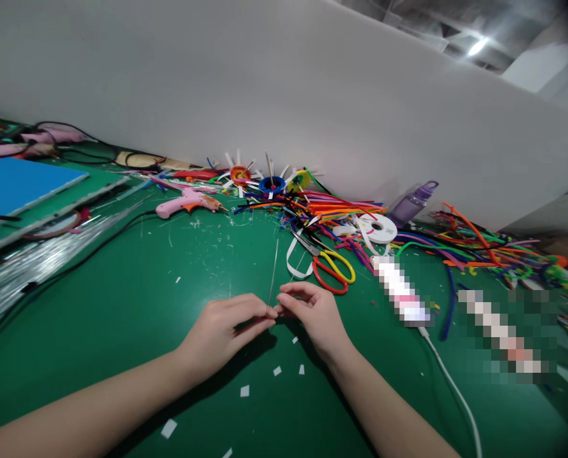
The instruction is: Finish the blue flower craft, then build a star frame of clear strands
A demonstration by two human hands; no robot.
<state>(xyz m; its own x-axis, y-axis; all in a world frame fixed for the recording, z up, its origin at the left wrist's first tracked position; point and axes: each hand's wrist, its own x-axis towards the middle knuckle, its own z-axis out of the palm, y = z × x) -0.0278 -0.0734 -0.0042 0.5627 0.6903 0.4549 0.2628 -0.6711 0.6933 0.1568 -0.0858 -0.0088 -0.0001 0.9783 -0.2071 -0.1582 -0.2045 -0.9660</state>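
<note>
Thin clear strand (273,273) stood above the left hand (221,324), its lower end pinched between thumb and forefinger, the free length slanting up and away over the green table (207,261). Right hand (318,315) was just beside, fingertips curled close near the strand's base; whether they gripped anything, could not tell. Red-and-yellow scissors (318,254) lay beyond the right hand.

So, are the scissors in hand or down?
Down: the scissors lie on the table; neither left hand nor right hand grips them.
</note>
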